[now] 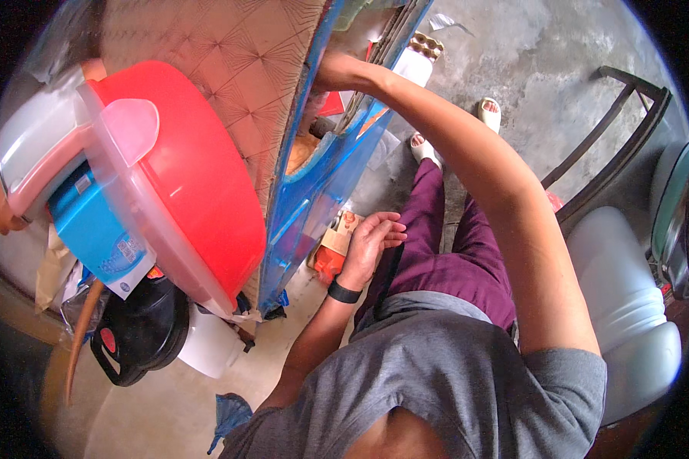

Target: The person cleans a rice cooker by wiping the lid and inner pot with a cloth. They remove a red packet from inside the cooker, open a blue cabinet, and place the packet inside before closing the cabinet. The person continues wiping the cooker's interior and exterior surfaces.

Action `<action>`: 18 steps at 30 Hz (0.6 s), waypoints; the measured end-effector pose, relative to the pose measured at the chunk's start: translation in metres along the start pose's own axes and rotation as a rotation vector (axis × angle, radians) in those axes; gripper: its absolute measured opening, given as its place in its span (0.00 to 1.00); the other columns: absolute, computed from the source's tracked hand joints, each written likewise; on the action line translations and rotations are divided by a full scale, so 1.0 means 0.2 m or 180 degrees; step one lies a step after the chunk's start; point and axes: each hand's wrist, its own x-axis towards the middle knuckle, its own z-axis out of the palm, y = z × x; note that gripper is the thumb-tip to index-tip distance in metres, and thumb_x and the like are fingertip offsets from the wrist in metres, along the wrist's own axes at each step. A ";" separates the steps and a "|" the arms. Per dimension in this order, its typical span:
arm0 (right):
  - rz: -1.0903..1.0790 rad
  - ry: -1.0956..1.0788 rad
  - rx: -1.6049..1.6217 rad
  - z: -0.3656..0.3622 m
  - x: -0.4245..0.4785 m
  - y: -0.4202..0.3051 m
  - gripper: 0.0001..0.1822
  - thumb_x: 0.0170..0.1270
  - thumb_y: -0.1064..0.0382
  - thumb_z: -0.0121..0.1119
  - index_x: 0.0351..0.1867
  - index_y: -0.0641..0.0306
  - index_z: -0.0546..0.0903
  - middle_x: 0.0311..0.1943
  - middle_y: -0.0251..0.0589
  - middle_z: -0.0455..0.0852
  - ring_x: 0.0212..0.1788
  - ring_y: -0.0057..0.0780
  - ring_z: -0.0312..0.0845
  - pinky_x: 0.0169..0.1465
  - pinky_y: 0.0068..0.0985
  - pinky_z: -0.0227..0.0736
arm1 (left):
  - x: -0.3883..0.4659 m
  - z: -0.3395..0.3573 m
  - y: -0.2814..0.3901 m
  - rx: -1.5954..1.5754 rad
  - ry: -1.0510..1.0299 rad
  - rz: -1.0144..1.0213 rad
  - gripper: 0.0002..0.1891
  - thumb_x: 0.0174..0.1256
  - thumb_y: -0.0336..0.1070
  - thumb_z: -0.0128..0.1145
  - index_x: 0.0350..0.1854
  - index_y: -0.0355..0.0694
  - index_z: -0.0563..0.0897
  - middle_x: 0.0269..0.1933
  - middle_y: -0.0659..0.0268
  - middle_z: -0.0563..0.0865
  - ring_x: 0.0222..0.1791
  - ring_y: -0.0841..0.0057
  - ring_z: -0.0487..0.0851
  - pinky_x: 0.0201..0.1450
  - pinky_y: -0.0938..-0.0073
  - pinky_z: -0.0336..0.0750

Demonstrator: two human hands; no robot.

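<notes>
My right arm reaches across to a blue cabinet (321,192). The near part of my right hand (332,72) shows at its opening, while the fingers are hidden behind the blue edge. Inside, below that wrist, are a red item (334,104) and a brownish rounded thing (302,154), neither clear enough to name. My left hand (373,238) hangs beside the cabinet front with loosely bent fingers and nothing in it. A black band (343,291) circles that wrist. Just beyond it, low down, stands an orange-and-tan package (334,252).
On the patterned cabinet top (247,63), a red plastic basin (201,172) leans on its side near a blue box (92,218). A black jug (143,327) sits below. A dark frame (608,155) and a pale plastic container (614,281) stand right. Egg cartons (425,46) lie ahead.
</notes>
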 end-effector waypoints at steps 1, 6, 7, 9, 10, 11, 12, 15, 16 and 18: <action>0.0239 -0.0104 -0.0099 -0.16 -0.09 -0.11 0.12 0.46 0.61 0.61 0.32 0.63 0.82 0.34 0.55 0.83 0.37 0.52 0.80 0.38 0.39 0.76 | 0.01 0.00 -0.02 -0.0027 0.0008 0.0003 0.13 0.70 0.36 0.45 0.50 0.34 0.74 0.42 0.58 0.82 0.41 0.72 0.82 0.46 0.73 0.75; 0.0590 -0.0344 0.0690 -0.41 -0.25 -0.31 0.13 0.52 0.71 0.54 0.41 0.66 0.78 0.36 0.59 0.80 0.40 0.54 0.78 0.41 0.37 0.74 | 0.03 0.02 -0.03 0.0046 -0.0112 -0.0077 0.13 0.69 0.35 0.44 0.50 0.34 0.74 0.42 0.58 0.82 0.41 0.71 0.82 0.46 0.73 0.75; 0.0523 -0.0508 0.0911 -0.35 -0.25 -0.33 0.14 0.51 0.73 0.53 0.42 0.65 0.78 0.37 0.59 0.80 0.42 0.52 0.78 0.42 0.37 0.73 | 0.02 0.03 -0.02 0.0054 -0.0114 -0.0082 0.13 0.69 0.35 0.44 0.50 0.34 0.74 0.42 0.58 0.82 0.41 0.71 0.82 0.46 0.73 0.75; 0.0498 -0.0885 0.0780 -0.26 -0.26 -0.30 0.15 0.52 0.73 0.52 0.43 0.65 0.78 0.40 0.57 0.81 0.43 0.51 0.78 0.44 0.36 0.73 | 0.02 0.05 -0.01 0.0053 -0.0107 -0.0077 0.13 0.69 0.35 0.44 0.50 0.34 0.74 0.42 0.58 0.82 0.41 0.71 0.82 0.46 0.73 0.75; 0.0631 -0.0693 0.0844 -0.34 -0.27 -0.35 0.13 0.53 0.72 0.52 0.42 0.66 0.78 0.38 0.57 0.81 0.41 0.49 0.79 0.43 0.36 0.73 | 0.02 0.04 -0.02 0.0038 -0.0102 -0.0051 0.13 0.69 0.36 0.44 0.49 0.34 0.74 0.42 0.58 0.82 0.41 0.71 0.82 0.46 0.73 0.75; 0.0761 -0.0503 0.0910 -0.43 -0.30 -0.39 0.12 0.53 0.72 0.52 0.40 0.67 0.79 0.36 0.58 0.82 0.38 0.47 0.80 0.42 0.35 0.74 | 0.03 0.04 -0.02 0.0019 -0.0097 -0.0024 0.13 0.69 0.36 0.44 0.49 0.34 0.74 0.42 0.58 0.82 0.41 0.71 0.82 0.46 0.73 0.75; 0.0880 0.0284 0.1168 -0.41 -0.32 -0.35 0.09 0.56 0.71 0.52 0.37 0.70 0.80 0.30 0.53 0.84 0.33 0.36 0.81 0.39 0.31 0.74 | 0.02 0.04 -0.02 0.0034 -0.0122 0.0022 0.13 0.70 0.36 0.43 0.49 0.35 0.74 0.42 0.58 0.82 0.41 0.72 0.82 0.46 0.74 0.76; 0.1920 0.0425 0.2182 -0.48 -0.39 -0.30 0.11 0.63 0.68 0.50 0.44 0.72 0.77 0.33 0.41 0.84 0.35 0.22 0.78 0.40 0.23 0.74 | 0.05 0.01 -0.06 0.0026 -0.0101 -0.0098 0.13 0.70 0.35 0.43 0.50 0.35 0.74 0.42 0.59 0.82 0.40 0.73 0.82 0.46 0.74 0.76; 0.1642 0.0522 0.2105 -0.42 -0.42 -0.24 0.15 0.59 0.67 0.50 0.46 0.69 0.77 0.35 0.50 0.83 0.40 0.34 0.79 0.44 0.29 0.74 | 0.05 0.01 -0.07 0.0016 -0.0075 -0.0111 0.13 0.70 0.35 0.43 0.50 0.35 0.74 0.41 0.60 0.83 0.40 0.74 0.82 0.46 0.74 0.76; 0.1402 0.0184 0.1994 -0.34 -0.45 -0.21 0.23 0.56 0.66 0.50 0.55 0.70 0.72 0.44 0.61 0.80 0.49 0.47 0.77 0.53 0.34 0.71 | 0.07 0.02 -0.09 -0.0046 -0.0097 -0.0101 0.13 0.70 0.35 0.43 0.49 0.35 0.74 0.41 0.60 0.83 0.40 0.74 0.82 0.45 0.74 0.76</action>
